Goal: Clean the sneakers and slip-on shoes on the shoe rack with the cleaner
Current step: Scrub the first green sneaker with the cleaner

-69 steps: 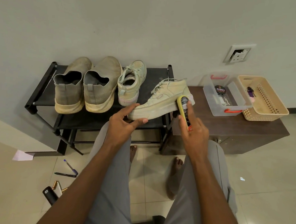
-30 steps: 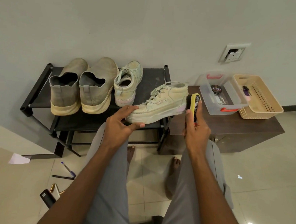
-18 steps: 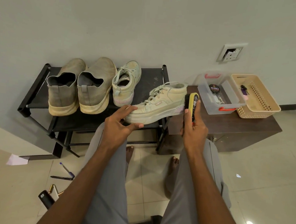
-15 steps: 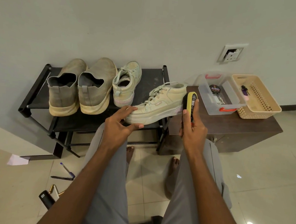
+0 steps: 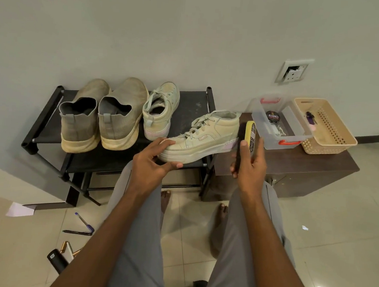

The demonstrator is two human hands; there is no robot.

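Pale, scuffed leather is what the head view shows at its centre: a lace-up sneaker (image 5: 203,136) lies tilted at the front right corner of the black shoe rack (image 5: 49,113), its toe gripped by the left hand (image 5: 153,163), thumb under the sole and fingers curled over the top. The right hand (image 5: 248,167) holds a shoe brush (image 5: 246,138) upright, fingers wrapped round its yellow back, with the dark bristles facing the sneaker's heel and touching it or just beside it; which of the two cannot be told from here. I judge the step in hand to be brushing this sneaker's heel end, and the task as a whole to be early or near its middle. The sneaker's upper looks dusty and creased, with a pinkish strip at the heel of the sole, so its cleaning seems unfinished. Its partner, the second sneaker (image 5: 160,110), stands heel-forward further back on the rack and looks grubby too. To the left, two grey slip-on shoes (image 5: 101,114) stand side by side, heels toward the camera, their yellowed soles and worn tops apparently untouched. On the low brown cabinet (image 5: 316,172) just right of the rack stands a clear plastic box (image 5: 277,120) holding a round black polish tin (image 5: 272,116), and beside it a beige basket (image 5: 324,128). Pens and small oddments lie on the tiled floor below the rack.
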